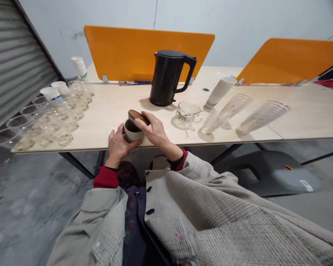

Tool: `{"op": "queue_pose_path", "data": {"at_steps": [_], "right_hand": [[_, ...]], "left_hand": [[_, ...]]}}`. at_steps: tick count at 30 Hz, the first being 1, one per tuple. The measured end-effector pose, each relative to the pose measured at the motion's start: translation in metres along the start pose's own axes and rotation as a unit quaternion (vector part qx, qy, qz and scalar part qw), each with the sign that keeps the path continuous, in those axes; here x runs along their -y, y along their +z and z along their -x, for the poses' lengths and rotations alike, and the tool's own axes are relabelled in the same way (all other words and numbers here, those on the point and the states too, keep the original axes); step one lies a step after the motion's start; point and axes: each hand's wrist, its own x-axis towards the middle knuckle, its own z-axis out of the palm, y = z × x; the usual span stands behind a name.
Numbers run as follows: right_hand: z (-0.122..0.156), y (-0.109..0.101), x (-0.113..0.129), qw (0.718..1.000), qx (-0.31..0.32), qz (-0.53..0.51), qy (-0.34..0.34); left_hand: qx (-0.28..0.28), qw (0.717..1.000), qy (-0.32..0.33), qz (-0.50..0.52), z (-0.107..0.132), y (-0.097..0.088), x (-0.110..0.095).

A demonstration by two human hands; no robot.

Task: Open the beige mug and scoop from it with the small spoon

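Observation:
At the table's front edge, my left hand (pixel 119 146) wraps round a pale, round canister (pixel 133 136) whose inside looks dark. Just above its mouth, my right hand (pixel 155 129) grips a brown wooden lid (pixel 137 115), tilted so the opening shows. Whether the lid touches the rim I cannot tell. What lies inside the canister is too dark to make out. Behind my hands stands a black electric kettle (pixel 167 79). To the right of my right hand is a clear glass cup (pixel 187 112) with dark lettering and a handle.
Many clear plastic cups (pixel 65 138) crowd the table's left end, with a few white paper cups (pixel 60 88) among them. Stacked paper cups (pixel 221 91) and stacked plastic cups (pixel 262 117) stand right. Orange dividers (pixel 122 55) line the back. A grey stool (pixel 277 173) is below.

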Motion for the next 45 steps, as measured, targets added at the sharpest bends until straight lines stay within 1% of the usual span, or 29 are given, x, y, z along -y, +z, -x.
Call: {"op": "queue_pose_path", "data": {"at_steps": [2,4,6,9,11,13,16,18,21,23,25,28,30,31,32,34,36,38,41,43,45], "right_hand": [[-0.003,-0.006,-0.007,0.998,-0.037,-0.053,-0.006],[-0.004,-0.015,-0.017,0.995,-0.076,-0.065,-0.011],[-0.003,-0.026,-0.03,0.994,-0.104,-0.037,-0.01],[0.004,-0.038,-0.055,0.991,-0.125,0.056,0.016],[0.012,-0.041,-0.072,0.984,-0.12,0.125,0.045],[0.02,-0.039,-0.087,0.976,-0.099,0.183,0.063],[0.027,-0.032,-0.103,0.967,-0.06,0.241,0.054],[0.028,-0.028,-0.108,0.965,-0.045,0.257,0.035],[0.03,-0.031,-0.111,0.968,-0.05,0.245,0.009],[0.034,-0.041,-0.108,0.972,-0.087,0.22,-0.008],[0.038,-0.058,-0.104,0.97,-0.152,0.19,-0.009],[0.037,-0.09,-0.1,0.953,-0.253,0.166,0.014],[0.031,-0.11,-0.103,0.937,-0.299,0.181,0.024],[0.027,-0.118,-0.107,0.929,-0.313,0.195,0.027],[0.022,-0.125,-0.111,0.924,-0.318,0.211,0.032],[0.012,-0.134,-0.121,0.919,-0.31,0.239,0.046],[0.004,-0.137,-0.129,0.921,-0.288,0.255,0.064],[-0.002,-0.135,-0.131,0.926,-0.268,0.253,0.079],[-0.005,-0.13,-0.125,0.937,-0.26,0.217,0.083],[-0.004,-0.128,-0.116,0.939,-0.279,0.189,0.067],[0.0,-0.13,-0.104,0.936,-0.311,0.164,0.037]], "left_hand": [[0.002,1.0,0.002,0.001,0.0,-0.001,-0.001],[0.001,1.0,0.003,-0.001,0.001,-0.002,-0.001],[0.0,1.0,0.002,-0.005,0.001,-0.001,-0.002],[0.0,1.0,-0.001,-0.008,0.001,0.0,-0.002],[-0.003,1.0,0.0,-0.006,0.001,0.001,-0.001],[-0.007,1.0,-0.001,-0.006,0.001,0.002,0.001],[-0.011,1.0,0.001,-0.01,0.001,0.003,0.003],[-0.011,1.0,0.005,-0.011,0.001,0.004,0.004],[-0.011,1.0,0.004,-0.014,0.001,0.004,0.004],[-0.012,1.0,0.001,-0.016,0.001,0.004,0.004],[-0.008,1.0,-0.003,-0.017,0.002,0.004,0.003],[-0.003,1.0,-0.004,-0.012,0.002,0.004,0.004],[-0.006,1.0,-0.001,-0.006,0.002,0.004,0.004],[-0.008,1.0,0.0,-0.005,0.002,0.004,0.005],[-0.009,1.0,0.001,-0.004,0.002,0.005,0.005],[-0.008,1.0,0.0,-0.007,0.002,0.005,0.005],[-0.006,1.0,-0.002,-0.01,0.002,0.006,0.005],[-0.005,1.0,-0.003,-0.012,0.002,0.006,0.005],[-0.005,1.0,-0.005,-0.017,0.002,0.006,0.004],[-0.004,1.0,-0.008,-0.021,0.002,0.005,0.004],[-0.004,1.0,-0.009,-0.022,0.002,0.005,0.004]]}}
